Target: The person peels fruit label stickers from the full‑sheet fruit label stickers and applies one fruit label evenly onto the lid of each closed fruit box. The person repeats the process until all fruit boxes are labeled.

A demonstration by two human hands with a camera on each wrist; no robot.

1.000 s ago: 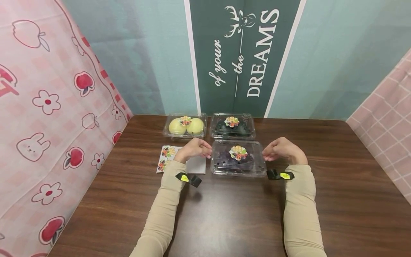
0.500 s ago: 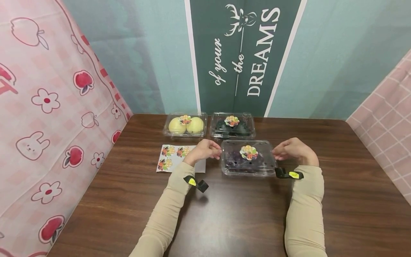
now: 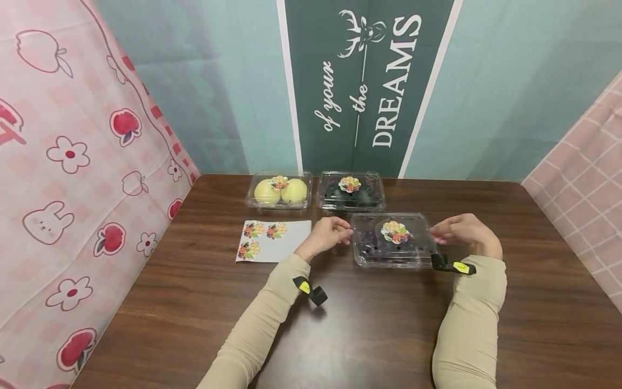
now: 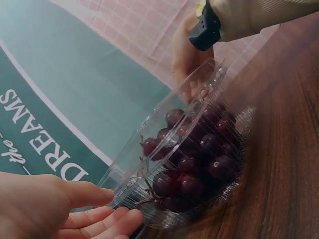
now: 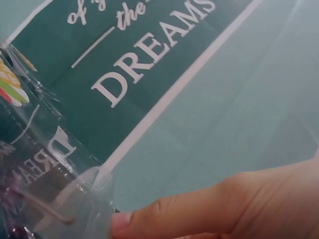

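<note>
A clear plastic box of grapes (image 3: pixel 393 240) with a round fruit sticker (image 3: pixel 396 232) on its lid is between my hands. My left hand (image 3: pixel 330 237) pinches its left rim, thumb above and fingers below. At the opposite end, my right hand (image 3: pixel 466 233) holds the right rim. Dark red grapes (image 4: pixel 192 164) show through the side in the left wrist view. The right wrist view has my right thumb (image 5: pixel 164 214) against the box's edge, while the fingers are mostly hidden. Whether the box touches the table cannot be told.
Behind stand a clear box with yellow round fruit (image 3: pixel 280 192) and another with dark contents (image 3: pixel 352 193), both with stickers. A white sticker sheet (image 3: pixel 286 251) lies left of my left hand on the brown wooden table (image 3: pixel 369 324). A green cloth (image 3: pixel 359 156) hangs behind.
Both hands and the box of grapes have moved to the right, away from the sticker sheet, which shows more fully now. The two boxes behind have stayed in place.
</note>
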